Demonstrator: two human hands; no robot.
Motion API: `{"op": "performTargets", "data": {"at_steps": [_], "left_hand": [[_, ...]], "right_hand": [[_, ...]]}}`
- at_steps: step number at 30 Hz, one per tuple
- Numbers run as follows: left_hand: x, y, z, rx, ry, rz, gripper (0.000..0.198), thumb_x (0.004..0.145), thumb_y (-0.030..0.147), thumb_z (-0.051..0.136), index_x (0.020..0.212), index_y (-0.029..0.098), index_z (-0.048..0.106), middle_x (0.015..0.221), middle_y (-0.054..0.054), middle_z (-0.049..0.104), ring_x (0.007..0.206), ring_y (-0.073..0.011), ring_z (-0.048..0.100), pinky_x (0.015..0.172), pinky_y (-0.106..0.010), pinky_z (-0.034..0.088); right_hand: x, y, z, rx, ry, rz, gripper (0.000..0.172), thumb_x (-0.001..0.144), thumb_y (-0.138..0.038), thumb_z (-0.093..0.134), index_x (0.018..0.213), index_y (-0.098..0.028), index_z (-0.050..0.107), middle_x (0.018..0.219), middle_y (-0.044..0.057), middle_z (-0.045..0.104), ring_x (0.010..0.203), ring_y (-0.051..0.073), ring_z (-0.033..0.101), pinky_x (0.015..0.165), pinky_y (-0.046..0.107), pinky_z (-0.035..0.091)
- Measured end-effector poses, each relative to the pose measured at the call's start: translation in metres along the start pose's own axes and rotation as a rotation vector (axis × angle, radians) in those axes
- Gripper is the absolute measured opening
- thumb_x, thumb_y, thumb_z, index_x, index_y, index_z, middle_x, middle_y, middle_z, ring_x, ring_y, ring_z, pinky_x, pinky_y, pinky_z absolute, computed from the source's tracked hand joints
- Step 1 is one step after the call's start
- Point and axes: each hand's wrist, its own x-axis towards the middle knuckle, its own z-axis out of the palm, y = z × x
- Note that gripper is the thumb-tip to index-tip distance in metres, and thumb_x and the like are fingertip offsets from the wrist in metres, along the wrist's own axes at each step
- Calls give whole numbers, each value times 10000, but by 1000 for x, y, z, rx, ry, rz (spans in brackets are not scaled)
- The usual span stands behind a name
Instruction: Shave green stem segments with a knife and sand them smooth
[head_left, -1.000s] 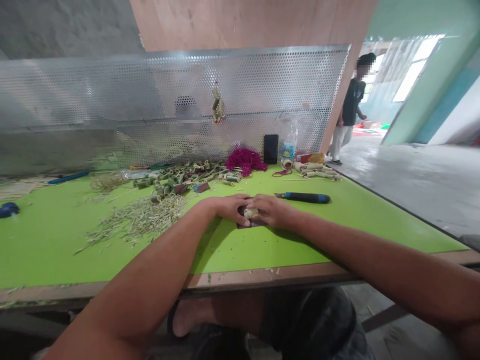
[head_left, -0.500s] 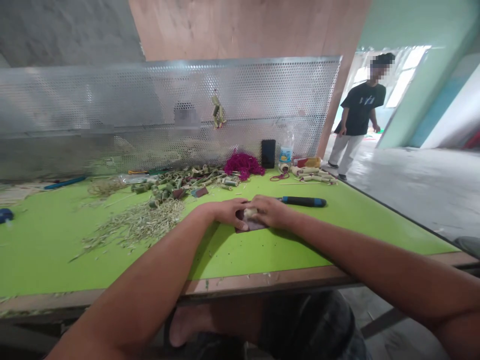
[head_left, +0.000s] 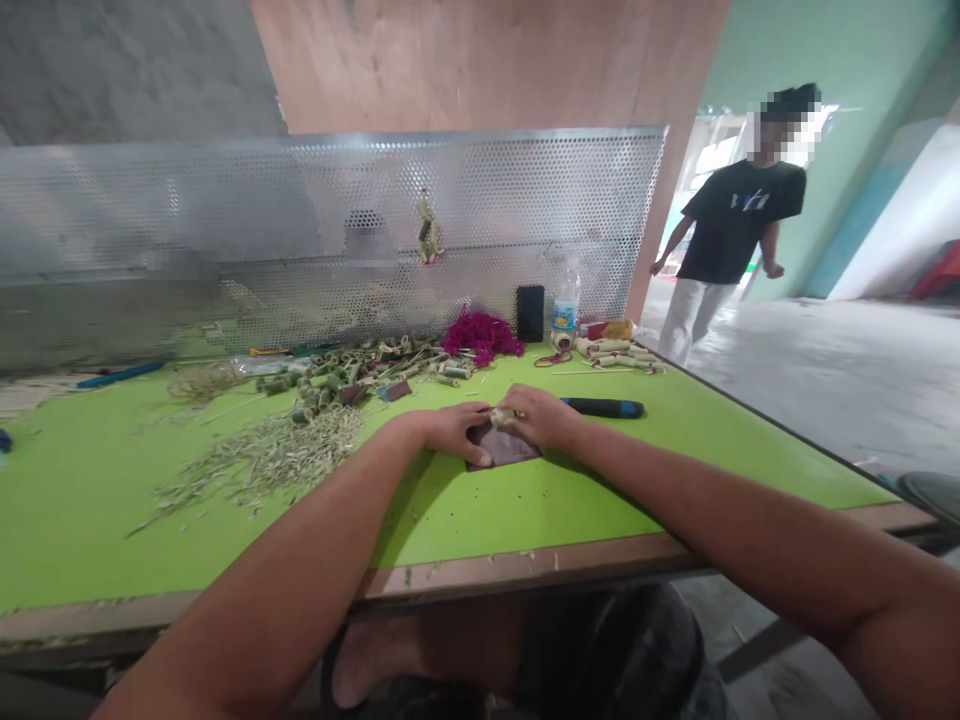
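Inspection at the bench (head_left: 420, 540) found a left hand (head_left: 448, 432) and a right hand (head_left: 541, 418) meeting at its near-centre, over a dark brown sheet (head_left: 504, 450), possibly abrasive paper. A short pale stalk piece (head_left: 502, 414) sat between the hands, just above the sheet and partly hidden. The fingers of both hands were curled inward and pressed close around it, though exactly which fingertips bore on it could not be determined.

A black-and-blue tool handle (head_left: 602, 407) lay just beside the right hand, at 2 o'clock. At 10 o'clock, a loose heap of pale green stalk trimmings (head_left: 259, 460) covered the bench, with cut green stalk segments (head_left: 322, 380) massed beyond it. Finished work, as far as could be judged, was a small group of pale lengths (head_left: 619, 353) at 1 o'clock, while the many green segments appeared unprocessed.

A tangle of magenta fibre (head_left: 481, 338), a smartphone (head_left: 529, 312) and a plastic bottle (head_left: 566, 305) stood along the far edge, against a perforated metal sheet (head_left: 480, 200). A co-worker (head_left: 731, 220) stood on the concrete floor (head_left: 840, 400) at 2 o'clock, beyond the bench.
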Motion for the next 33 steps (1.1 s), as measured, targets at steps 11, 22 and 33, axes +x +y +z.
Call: {"op": "performTargets", "data": {"at_steps": [11, 22, 33], "left_hand": [[-3, 5, -3, -6, 2, 9, 933, 704, 658, 622, 1468, 227, 304, 1586, -90, 119, 1427, -332, 173, 1161, -400, 185], [-3, 3, -2, -35, -8, -33, 1038, 682, 740, 581, 1503, 205, 239, 1589, -111, 84, 1437, -347, 132, 1162, -428, 164], [-2, 1, 0, -27, -11, -40, 1062, 666, 758, 571, 1514, 235, 205, 1592, -86, 77, 1437, -348, 140, 1162, -421, 169]], "right_hand": [[-1, -2, -5, 72, -46, -28, 207, 812, -169, 641, 1008, -109, 667, 965, 118, 623, 901, 198, 569, 845, 343, 472], [-4, 9, -5, 64, -45, 56, 173, 849, -218, 593, 973, -132, 678, 881, 89, 631, 821, 189, 578, 791, 346, 476], [-6, 7, -15, 52, -85, 5, 179, 849, -207, 587, 987, -133, 674, 943, 97, 627, 860, 187, 576, 828, 337, 466]]}}
